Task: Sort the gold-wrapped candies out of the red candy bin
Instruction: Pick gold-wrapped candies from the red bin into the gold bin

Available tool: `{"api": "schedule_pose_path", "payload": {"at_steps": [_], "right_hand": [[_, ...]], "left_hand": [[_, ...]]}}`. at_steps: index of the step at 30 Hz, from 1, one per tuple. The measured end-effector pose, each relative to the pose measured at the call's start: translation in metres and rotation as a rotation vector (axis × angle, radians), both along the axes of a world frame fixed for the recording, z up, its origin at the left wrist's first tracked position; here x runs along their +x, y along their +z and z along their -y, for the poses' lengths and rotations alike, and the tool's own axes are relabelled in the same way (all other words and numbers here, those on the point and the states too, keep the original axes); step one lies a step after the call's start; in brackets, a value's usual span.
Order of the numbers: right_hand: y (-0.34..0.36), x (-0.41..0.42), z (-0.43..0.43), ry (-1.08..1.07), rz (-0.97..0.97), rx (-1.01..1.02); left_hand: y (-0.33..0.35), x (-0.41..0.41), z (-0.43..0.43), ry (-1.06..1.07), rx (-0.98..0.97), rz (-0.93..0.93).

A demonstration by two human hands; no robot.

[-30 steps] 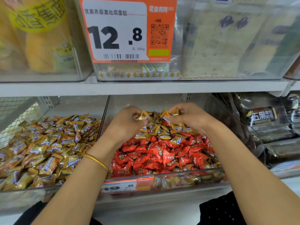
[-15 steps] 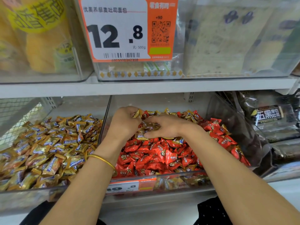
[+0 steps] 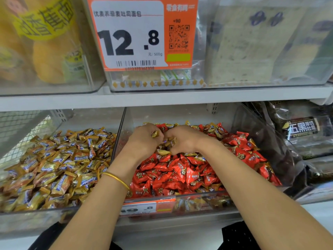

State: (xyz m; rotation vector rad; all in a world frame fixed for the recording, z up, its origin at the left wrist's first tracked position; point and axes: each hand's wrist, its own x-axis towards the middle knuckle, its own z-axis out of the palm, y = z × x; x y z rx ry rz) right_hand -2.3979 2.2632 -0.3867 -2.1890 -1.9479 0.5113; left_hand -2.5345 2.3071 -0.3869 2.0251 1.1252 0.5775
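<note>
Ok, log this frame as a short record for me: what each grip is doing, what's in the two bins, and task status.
left grip: curled round gold-wrapped candies, at the back of the red candy bin
right grip: fingers curled into the same gold cluster, beside the left
red candies: fill the bin's front
neighbouring bin: on the left, gold wrappers only
status: sorting unfinished, gold pieces lie among the red at back and right

You've got an orange price tag (image 3: 142, 33) on the upper middle bin (image 3: 155, 87): "12.8", "元/500g", "+90", w/ QR code. Dark bag (image 3: 302, 129), right: "五黑厚切吐司". Red candy bin (image 3: 198, 202) front tag (image 3: 144, 207): ".8", rest blurred.
</note>
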Motion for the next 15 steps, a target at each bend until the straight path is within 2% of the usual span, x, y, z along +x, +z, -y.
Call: {"api": "schedule_pose_path", "payload": {"at_steps": [7, 11, 15], "right_hand": [[0.007, 0.020, 0.012, -0.164, -0.303, 0.157], [0.008, 0.026, 0.019, -0.246, -0.463, 0.183], [0.009, 0.033, 0.024, -0.352, -0.616, 0.257]], "left_hand": [[0.005, -0.002, 0.003, -0.147, 0.014, -0.103], [0.003, 0.000, 0.002, -0.366, 0.034, -0.289], [0.000, 0.002, -0.001, -0.466, 0.053, -0.432]]}}
